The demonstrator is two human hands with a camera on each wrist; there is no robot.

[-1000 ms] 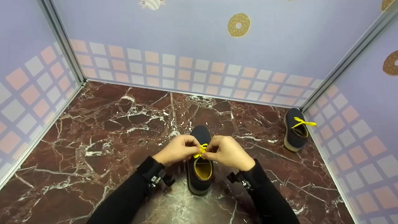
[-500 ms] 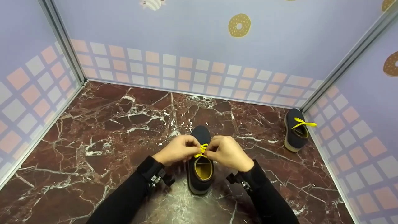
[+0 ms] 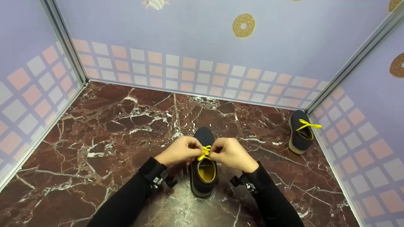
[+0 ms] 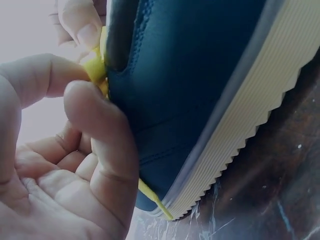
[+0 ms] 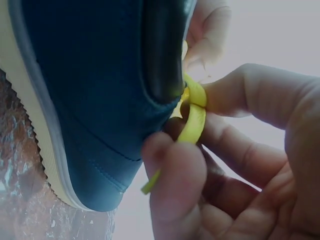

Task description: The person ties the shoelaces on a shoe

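Note:
A dark blue shoe stands on the floor, toe pointing away from me, its yellow lining showing at the opening. Its yellow shoelace is looped and gathered over the tongue. From the left, my left hand pinches the lace between thumb and forefinger; in the left wrist view one lace end hangs down the shoe's side. On the other side, my right hand pinches a yellow lace loop, its other fingers curled near the shoe. The fingers partly hide the knot.
A matching shoe with a tied yellow bow stands at the right, close to the side wall. Pale purple panels with printed squares and doughnuts enclose the reddish-brown marbled floor on three sides.
My right thumb and forefinger have drawn slightly to the right, away from the knot. The left hand and both shoes stay almost where they were.

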